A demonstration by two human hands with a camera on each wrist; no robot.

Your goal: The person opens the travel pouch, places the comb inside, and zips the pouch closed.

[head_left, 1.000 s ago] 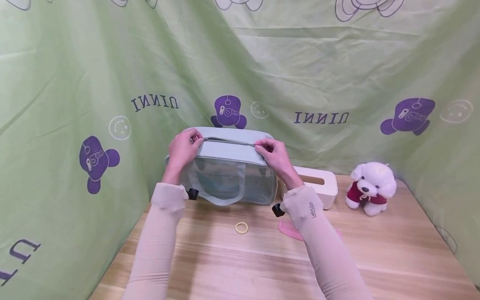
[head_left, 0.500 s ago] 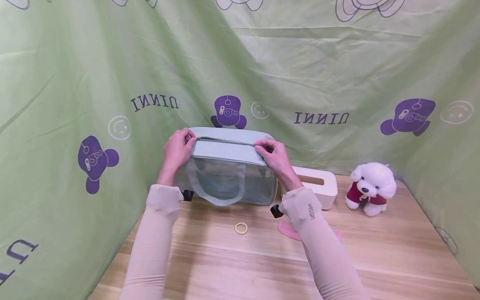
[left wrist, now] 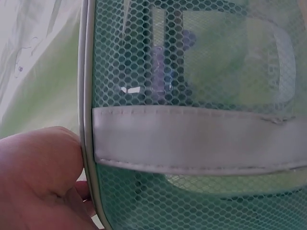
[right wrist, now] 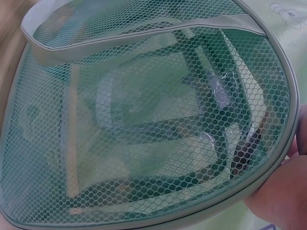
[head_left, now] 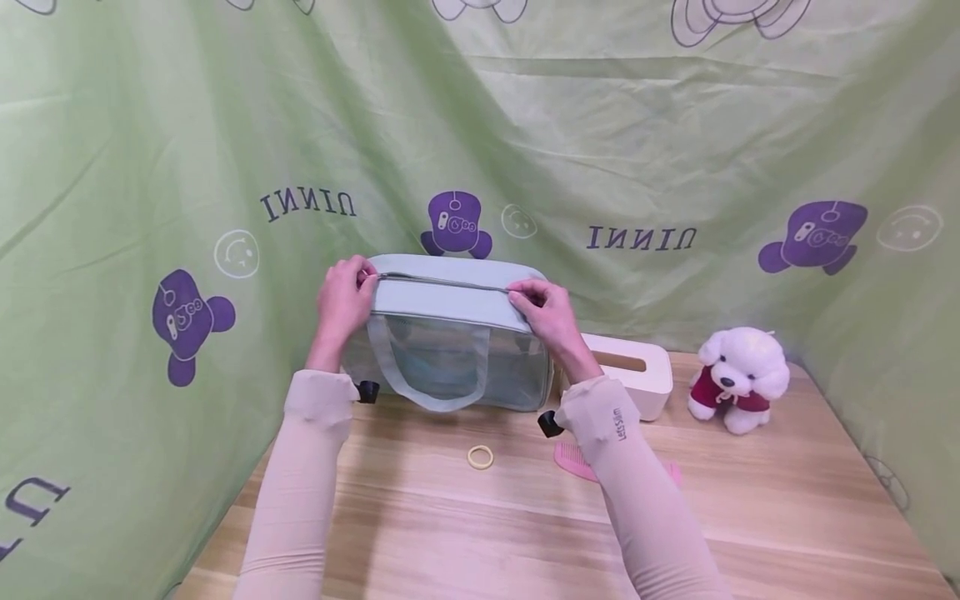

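A pale green toiletry bag [head_left: 450,362] with see-through mesh sides stands on the table, its strap handle [head_left: 446,406] hanging down the front. Along its top runs a zipper [head_left: 450,282], with a narrow dark gap towards its left part. My left hand [head_left: 343,304] pinches the zipper pull at the left end; the pull itself is hidden by the fingers. At the right end, my right hand [head_left: 549,312] pinches the bag's top by the zipper. Through the mesh, the right wrist view shows dark bands and light strips. Fingers of the left hand [left wrist: 38,177] show beside the bag's piped edge.
Right of the bag stands a white tissue box [head_left: 648,379] with a slot on top. A white plush dog [head_left: 738,375] in a red top sits farther right. A yellow ring [head_left: 480,457] and a pink comb [head_left: 573,460], partly under my right forearm, lie in front. Green curtains [head_left: 637,150] surround the table.
My left hand has slid left along the zipper to the bag's left end, and the exposed line of zipper is longer. My right hand has stayed at the right end.
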